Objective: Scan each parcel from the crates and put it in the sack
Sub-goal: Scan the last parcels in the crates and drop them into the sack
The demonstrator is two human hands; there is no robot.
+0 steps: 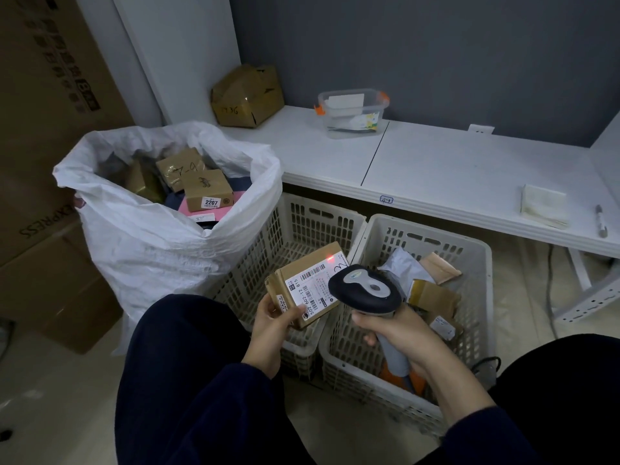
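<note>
Left grip (271, 318) holds parcel (303, 278) (label up) beside scanner (365, 290).

sack (161, 250) left of two crates (432, 236) | crates before shelf (453, 169) | tub (352, 112) on shelf

White woven sack (161, 250), brown parcel (302, 283), cream slotted crates (436, 239), grey-black scanner (365, 290)

Left grip (272, 321) pinches a parcel (303, 280) while right grip (402, 333) clasps a scanner (365, 290).
</note>
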